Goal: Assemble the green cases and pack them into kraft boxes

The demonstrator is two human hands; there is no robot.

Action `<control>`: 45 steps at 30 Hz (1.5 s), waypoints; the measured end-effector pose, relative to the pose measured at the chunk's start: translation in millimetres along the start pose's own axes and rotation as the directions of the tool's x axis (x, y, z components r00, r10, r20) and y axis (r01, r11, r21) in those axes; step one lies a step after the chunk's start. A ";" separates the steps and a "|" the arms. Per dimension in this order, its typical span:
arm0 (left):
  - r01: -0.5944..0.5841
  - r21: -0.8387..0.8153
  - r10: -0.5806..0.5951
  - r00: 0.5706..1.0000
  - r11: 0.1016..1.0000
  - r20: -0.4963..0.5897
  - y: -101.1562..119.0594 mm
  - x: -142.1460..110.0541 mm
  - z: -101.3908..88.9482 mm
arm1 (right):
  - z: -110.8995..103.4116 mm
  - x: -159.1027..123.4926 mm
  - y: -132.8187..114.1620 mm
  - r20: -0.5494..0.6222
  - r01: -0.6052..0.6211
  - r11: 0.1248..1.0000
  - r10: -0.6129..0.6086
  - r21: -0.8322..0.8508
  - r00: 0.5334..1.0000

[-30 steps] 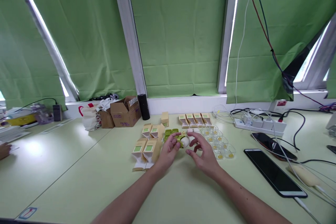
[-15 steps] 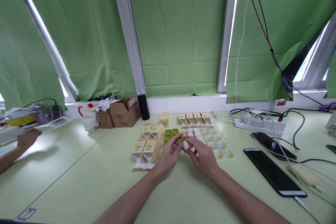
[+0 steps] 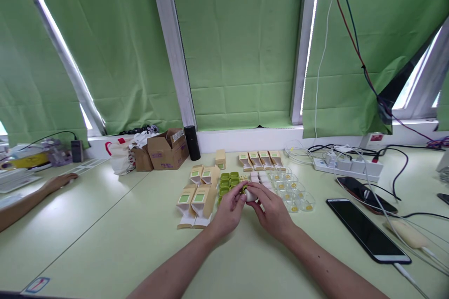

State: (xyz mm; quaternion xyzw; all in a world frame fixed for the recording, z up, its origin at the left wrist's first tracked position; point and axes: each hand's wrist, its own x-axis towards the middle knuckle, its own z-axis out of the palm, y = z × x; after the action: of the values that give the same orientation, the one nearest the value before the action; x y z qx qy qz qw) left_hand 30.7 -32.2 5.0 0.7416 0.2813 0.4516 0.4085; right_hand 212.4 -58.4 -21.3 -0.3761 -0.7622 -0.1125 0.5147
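Observation:
My left hand and my right hand meet above the pale green table, fingers pinched together on one small white round piece with a green part. Just behind them lie a cluster of small green caps, a few white pieces and several clear plastic cups with yellow bits. Tan cartons with green labels lie to the left of my left hand, and a row of similar cartons lies further back.
A black phone and a second phone lie at the right, near a white power strip with tangled cables. Cardboard boxes, a white bag and a black cylinder stand by the window. Another person's arm rests far left.
My hands have closed together on the white and green piece, the right hand moving in from the right. The other person's arm at far left reached further onto the table.

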 end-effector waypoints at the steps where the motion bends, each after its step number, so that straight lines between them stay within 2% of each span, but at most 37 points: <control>1: 0.001 0.009 -0.001 1.000 1.000 -0.007 -0.3 -0.1 1.1 | 0.4 -0.1 -0.1 -0.003 0.007 1.000 -0.007 -0.004 1.000; 6: 0.031 -0.024 -0.031 0.999 0.999 -0.023 1.6 0.3 6.2 | 0.6 0.5 -1.4 -0.007 0.017 1.000 -0.017 -0.011 1.000; 15: 0.057 -0.165 -0.080 0.987 0.985 -0.139 -2.3 3.5 14.9 | 1.7 2.8 -4.5 0.001 0.033 0.999 -0.033 -0.039 0.999; 33: -0.040 -0.061 0.024 0.969 0.997 -0.248 -6.1 1.7 21.2 | 0.7 6.2 -8.5 -0.013 0.058 0.998 -0.058 -0.001 0.998; 37: -0.015 -0.072 -0.002 0.973 0.997 -0.229 -5.2 0.0 20.1 | -1.4 7.6 -9.8 -0.005 0.031 1.000 -0.031 -0.002 1.000; 42: -0.002 -0.138 -0.013 0.994 0.990 -0.107 -0.7 -2.0 16.7 | -2.8 5.7 -7.6 0.021 -0.018 1.000 0.018 0.017 1.000; 45: 0.013 -0.201 -0.028 0.997 0.979 -0.072 -2.9 -0.5 17.1 | -1.2 3.3 -5.8 0.023 -0.040 0.999 0.039 0.021 0.999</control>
State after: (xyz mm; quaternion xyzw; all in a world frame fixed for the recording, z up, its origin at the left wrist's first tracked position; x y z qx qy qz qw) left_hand 45.7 -37.1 -2.1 0.6763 0.2570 0.5009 0.4750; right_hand 208.6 -61.6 -16.5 -0.3866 -0.7615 -0.0898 0.5124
